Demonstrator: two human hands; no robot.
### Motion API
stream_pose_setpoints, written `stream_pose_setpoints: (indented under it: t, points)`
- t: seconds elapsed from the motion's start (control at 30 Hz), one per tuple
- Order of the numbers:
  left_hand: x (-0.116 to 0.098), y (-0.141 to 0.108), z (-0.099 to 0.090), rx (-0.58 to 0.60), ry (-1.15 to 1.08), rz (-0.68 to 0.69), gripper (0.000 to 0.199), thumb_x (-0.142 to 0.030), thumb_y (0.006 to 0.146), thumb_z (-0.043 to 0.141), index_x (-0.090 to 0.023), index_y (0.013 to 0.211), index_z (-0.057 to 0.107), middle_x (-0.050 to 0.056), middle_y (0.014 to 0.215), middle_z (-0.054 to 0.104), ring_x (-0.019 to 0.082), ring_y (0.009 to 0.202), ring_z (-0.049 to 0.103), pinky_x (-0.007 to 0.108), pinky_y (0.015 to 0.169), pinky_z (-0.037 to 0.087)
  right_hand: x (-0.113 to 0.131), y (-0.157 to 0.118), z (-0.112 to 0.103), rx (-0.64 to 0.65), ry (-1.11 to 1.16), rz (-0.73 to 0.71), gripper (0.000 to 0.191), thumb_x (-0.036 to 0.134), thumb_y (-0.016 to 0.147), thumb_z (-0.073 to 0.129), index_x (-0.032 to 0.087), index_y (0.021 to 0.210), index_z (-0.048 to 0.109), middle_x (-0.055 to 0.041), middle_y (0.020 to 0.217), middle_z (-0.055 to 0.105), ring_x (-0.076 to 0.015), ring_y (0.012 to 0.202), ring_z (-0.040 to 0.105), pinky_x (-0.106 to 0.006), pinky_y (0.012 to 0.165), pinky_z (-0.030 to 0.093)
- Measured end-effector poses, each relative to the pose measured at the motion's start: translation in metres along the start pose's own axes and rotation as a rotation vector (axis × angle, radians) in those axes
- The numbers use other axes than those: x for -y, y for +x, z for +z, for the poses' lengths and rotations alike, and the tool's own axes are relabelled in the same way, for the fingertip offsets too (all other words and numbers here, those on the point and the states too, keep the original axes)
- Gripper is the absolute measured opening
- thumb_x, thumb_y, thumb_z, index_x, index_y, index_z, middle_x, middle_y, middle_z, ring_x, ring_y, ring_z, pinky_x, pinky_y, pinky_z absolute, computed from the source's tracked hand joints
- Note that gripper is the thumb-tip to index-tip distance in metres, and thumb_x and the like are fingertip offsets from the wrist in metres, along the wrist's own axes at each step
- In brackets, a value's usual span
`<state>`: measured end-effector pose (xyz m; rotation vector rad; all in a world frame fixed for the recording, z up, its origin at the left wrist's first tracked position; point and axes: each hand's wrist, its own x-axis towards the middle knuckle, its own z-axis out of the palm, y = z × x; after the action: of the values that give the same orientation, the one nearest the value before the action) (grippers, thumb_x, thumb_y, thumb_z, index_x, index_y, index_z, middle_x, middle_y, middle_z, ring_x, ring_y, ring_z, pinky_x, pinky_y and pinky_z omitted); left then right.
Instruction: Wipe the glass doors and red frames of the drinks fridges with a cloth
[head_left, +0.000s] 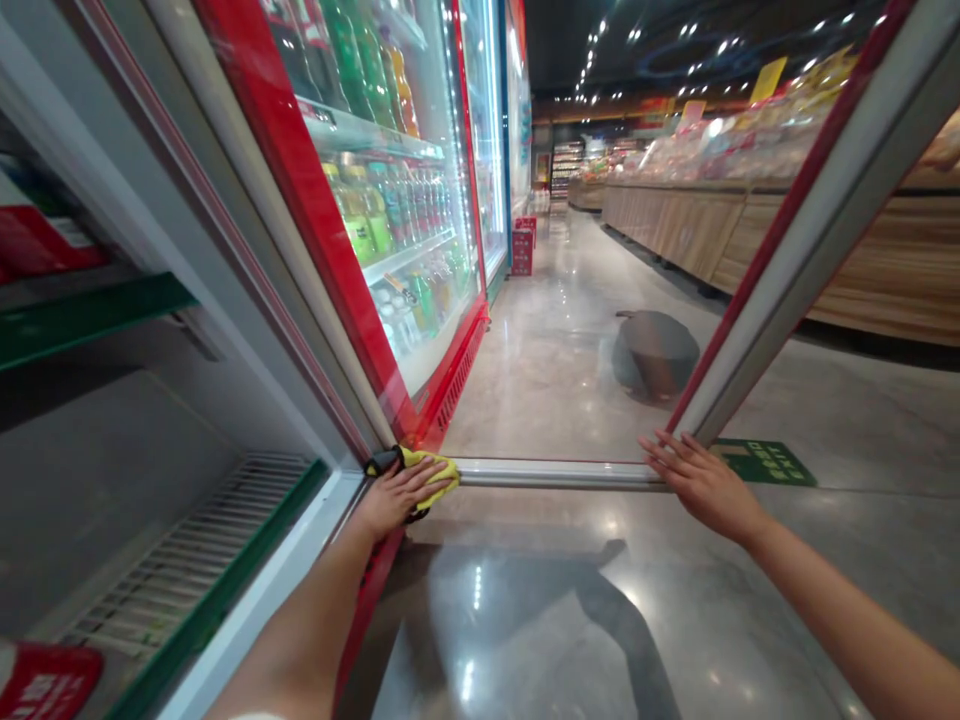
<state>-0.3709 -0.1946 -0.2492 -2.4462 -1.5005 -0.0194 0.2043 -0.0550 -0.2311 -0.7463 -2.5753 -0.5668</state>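
An open glass door with a red and grey frame (555,474) spans the middle of the view. At the lower hinge-side corner, my left hand (401,492) presses a yellow cloth with dark edging (444,478) on the frame, its fingers lying over the cloth. My right hand (701,482) rests on the opposite lower corner of the door, fingers stretched out and slightly apart, with nothing held in it.
An open cooler with a wire shelf (202,545) is at the left. Beyond the glass stand a lit drinks fridge (469,340), red crates (523,252) and a wood-panelled display (675,225). A green floor sticker (780,463) lies near my right hand.
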Motion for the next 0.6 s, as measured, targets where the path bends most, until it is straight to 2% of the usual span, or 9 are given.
stream_pose_setpoints:
  t: [0.1, 0.17, 0.27, 0.33, 0.47, 0.53, 0.6]
  points:
    - [-0.013, 0.011, 0.003, -0.006, 0.006, -0.03, 0.082, -0.001, 0.089, 0.038, -0.048, 0.155, 0.03, -0.006, 0.157, 0.048, 0.021, 0.149, 0.041, 0.042, 0.12, 0.024, -0.001, 0.001, -0.001, 0.019, -0.022, -0.022, 0.05, -0.002, 0.088, 0.047, 0.022, 0.127, 0.068, -0.0041, 0.148, 0.059, -0.0251, 0.142, 0.051, -0.047, 0.119, 0.042]
    - [-0.028, 0.032, 0.006, 0.021, -0.028, 0.024, 0.082, 0.0, 0.089, 0.039, -0.046, 0.157, 0.028, -0.006, 0.16, 0.045, 0.018, 0.151, 0.037, 0.039, 0.12, 0.025, -0.001, 0.004, -0.002, 0.03, -0.024, -0.028, 0.048, -0.001, 0.088, 0.047, 0.021, 0.124, 0.069, -0.0042, 0.148, 0.059, -0.0264, 0.141, 0.052, -0.048, 0.116, 0.046]
    - [-0.063, 0.081, 0.009, 0.053, -0.163, 0.184, 0.081, 0.0, 0.089, 0.04, -0.04, 0.158, 0.03, -0.006, 0.163, 0.038, 0.014, 0.154, 0.029, 0.032, 0.124, 0.022, -0.003, 0.011, -0.004, 0.024, -0.009, -0.031, 0.045, -0.002, 0.088, 0.049, 0.02, 0.121, 0.071, -0.0053, 0.148, 0.058, -0.0279, 0.14, 0.053, -0.051, 0.114, 0.048]
    - [-0.094, 0.12, 0.01, 0.03, -0.278, 0.263, 0.076, -0.001, 0.09, 0.039, -0.037, 0.158, 0.033, -0.005, 0.165, 0.036, 0.014, 0.155, 0.025, 0.032, 0.125, 0.021, -0.005, 0.014, -0.005, -0.005, 0.013, -0.039, 0.044, -0.002, 0.088, 0.051, 0.018, 0.12, 0.072, -0.0073, 0.148, 0.059, -0.0278, 0.14, 0.052, -0.05, 0.113, 0.049]
    - [-0.155, 0.189, 0.008, -0.042, -0.364, 0.372, 0.07, -0.002, 0.092, 0.036, -0.032, 0.155, 0.039, -0.005, 0.164, 0.037, 0.014, 0.155, 0.026, 0.032, 0.127, 0.021, -0.011, 0.004, -0.008, -0.072, 0.015, -0.007, 0.042, -0.002, 0.086, 0.053, 0.018, 0.117, 0.074, -0.0109, 0.136, 0.068, -0.0252, 0.13, 0.062, -0.043, 0.106, 0.057]
    - [-0.176, 0.216, 0.006, -0.075, -0.369, 0.418, 0.07, -0.001, 0.091, 0.034, -0.032, 0.154, 0.041, -0.005, 0.164, 0.038, 0.013, 0.154, 0.027, 0.03, 0.126, 0.022, -0.015, -0.007, -0.011, -0.073, 0.001, 0.019, 0.043, -0.002, 0.085, 0.052, 0.019, 0.116, 0.075, -0.0107, 0.129, 0.072, -0.0244, 0.124, 0.067, -0.042, 0.103, 0.059]
    - [-0.188, 0.235, 0.003, -0.115, -0.369, 0.454, 0.07, 0.001, 0.089, 0.035, -0.031, 0.151, 0.046, -0.004, 0.161, 0.043, 0.013, 0.152, 0.033, 0.029, 0.125, 0.026, -0.019, -0.019, -0.015, -0.063, 0.002, 0.041, 0.046, -0.004, 0.083, 0.05, 0.018, 0.114, 0.076, -0.0108, 0.131, 0.071, -0.0245, 0.127, 0.065, -0.042, 0.104, 0.058]
